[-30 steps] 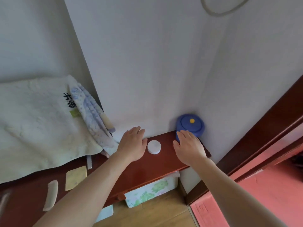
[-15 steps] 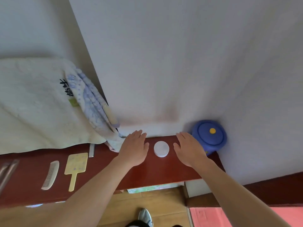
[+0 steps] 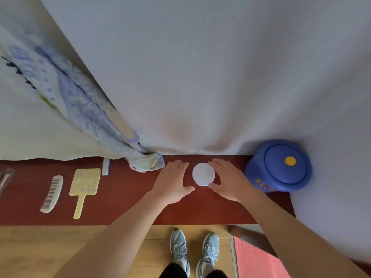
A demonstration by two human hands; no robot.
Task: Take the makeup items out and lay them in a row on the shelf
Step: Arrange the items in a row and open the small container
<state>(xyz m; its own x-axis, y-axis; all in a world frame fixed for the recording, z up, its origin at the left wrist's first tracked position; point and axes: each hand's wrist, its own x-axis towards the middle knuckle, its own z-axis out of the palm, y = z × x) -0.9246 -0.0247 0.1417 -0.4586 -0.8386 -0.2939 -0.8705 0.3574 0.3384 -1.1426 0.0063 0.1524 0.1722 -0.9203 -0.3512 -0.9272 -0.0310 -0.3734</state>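
Head view, looking down on the shelf. The white round jar stands lid-up near the back edge, right of the shelf's middle, between the two hands. The left hand lies flat on the shelf just left of the jar, fingers straight and holding nothing; a narrow strip of shelf shows between its thumb and the jar. The right hand is nearer: fingers nearly straight, thumb spread, so the hand brackets the jar's right side with the thumb tip at the near rim. No closed grip is evident. The jar is round, so it has no long axis to align. Toward the left end, the comb and yellow hand mirror lie side by side, long axes running front to back, with a small silver item at the back edge beside them. The open span for the row lies left of the jar. Containers: the blue lidded pot sits at the right back corner with its lid on, contents hidden. The jar is also closed. A hanging towel touches the back edge.
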